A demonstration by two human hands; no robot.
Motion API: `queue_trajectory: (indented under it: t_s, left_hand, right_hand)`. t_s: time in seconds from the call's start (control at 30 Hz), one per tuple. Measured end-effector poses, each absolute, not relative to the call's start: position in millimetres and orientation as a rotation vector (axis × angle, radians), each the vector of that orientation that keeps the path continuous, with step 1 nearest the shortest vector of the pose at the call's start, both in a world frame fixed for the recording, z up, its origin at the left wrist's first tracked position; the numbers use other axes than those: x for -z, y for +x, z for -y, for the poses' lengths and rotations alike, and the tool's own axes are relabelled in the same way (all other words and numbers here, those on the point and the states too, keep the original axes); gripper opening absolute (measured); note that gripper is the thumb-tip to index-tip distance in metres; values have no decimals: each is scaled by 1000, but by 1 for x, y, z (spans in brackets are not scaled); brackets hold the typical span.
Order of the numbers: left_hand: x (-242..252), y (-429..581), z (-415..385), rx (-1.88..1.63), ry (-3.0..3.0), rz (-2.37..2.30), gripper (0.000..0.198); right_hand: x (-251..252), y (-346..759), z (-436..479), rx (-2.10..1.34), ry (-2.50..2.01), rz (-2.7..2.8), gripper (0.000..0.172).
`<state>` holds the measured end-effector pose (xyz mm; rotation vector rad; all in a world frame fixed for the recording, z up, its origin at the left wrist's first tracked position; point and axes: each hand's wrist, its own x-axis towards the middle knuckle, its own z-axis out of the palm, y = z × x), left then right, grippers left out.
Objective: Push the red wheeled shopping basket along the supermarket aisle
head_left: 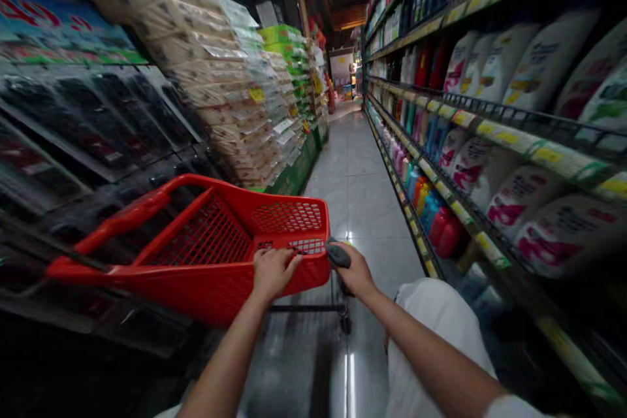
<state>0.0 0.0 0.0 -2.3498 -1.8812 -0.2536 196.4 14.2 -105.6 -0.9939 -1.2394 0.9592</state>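
A red plastic shopping cart [196,274] with lattice sides stands across the aisle in front of me, its handle end toward the left. My left hand [274,271] lies over the near rim, fingers curled onto the edge and thumb apart. At the cart's right end, my right hand [356,269] is closed around a dark grey cloth [339,255], which sits against the corner of the rim. The inside of the basket shows only its red lattice walls and floor. Below it, a dark frame and a caster wheel [345,323] show.
Shelves of bottles [529,72] line the right side, with price strips along their edges. Stacked wrapped packs [210,78] rise on the left beyond hanging packaged goods [108,117]. Grey tiled floor [347,163] runs down the aisle. My knee [435,320] is at lower right.
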Motion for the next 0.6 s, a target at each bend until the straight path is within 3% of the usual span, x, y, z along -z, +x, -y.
queue_trajectory:
  t_s: [0.17, 0.37, 0.6]
  left_hand:
    - [0, 0, 2, 272, -2368, 1871, 39]
    - [0, 2, 16, 278, -2433, 1809, 39]
    - [0, 9, 5, 230, -2433, 1809, 39]
  right_hand:
    - [106, 217, -82, -1123, -1051, 819, 48]
    - [103, 219, -139, -1472, -870, 596, 33]
    - [102, 228, -114, -1562, -881, 677, 30]
